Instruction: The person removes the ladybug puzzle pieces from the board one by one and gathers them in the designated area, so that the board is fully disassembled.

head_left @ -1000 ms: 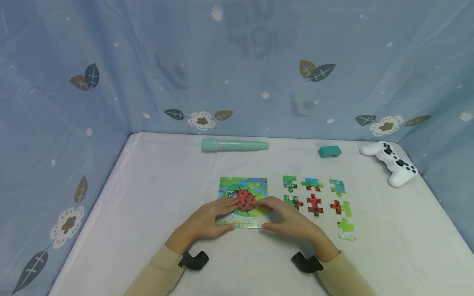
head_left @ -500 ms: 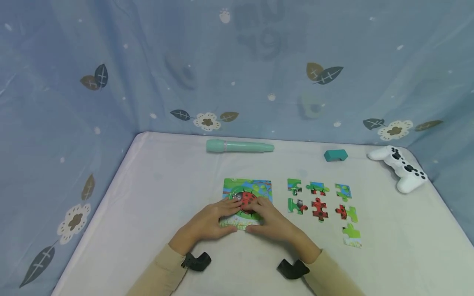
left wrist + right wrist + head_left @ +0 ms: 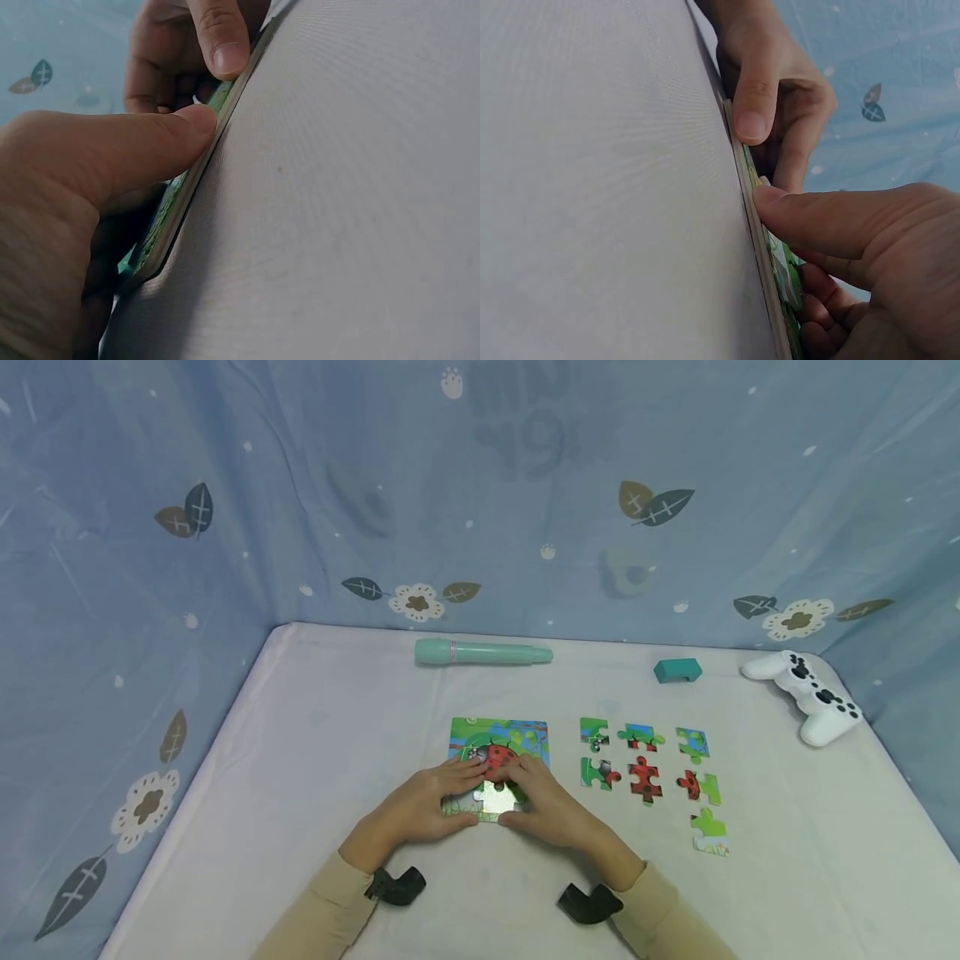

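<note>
A ladybug jigsaw puzzle point(image 3: 487, 727) in its board lies flat in front of me in the head view. My left hand point(image 3: 422, 806) rests on its left side with the fingers extended over the picture and the thumb at the near edge. At the lower middle, my right hand point(image 3: 551, 806) pinches a puzzle piece point(image 3: 491, 802), which is tilted and catches a bright glare. In the right wrist view, the right thumb point(image 3: 817, 217) is at the board's near edge, and the piece point(image 3: 786, 274) stands slightly raised beside the curled fingers.
Several loose puzzle pieces point(image 3: 646, 780) lie in rows right of the board. Behind are a green toy microphone-like stick point(image 3: 483, 652) and a teal block point(image 3: 677, 671). A white game controller point(image 3: 806, 696) lies at the far right. Blue patterned cloth point(image 3: 525, 485) surrounds the white table.
My right hand has moved left from the board's right side to its lower middle. The lower middle piece has tilted up and now glares. My left hand has stayed on the board.
</note>
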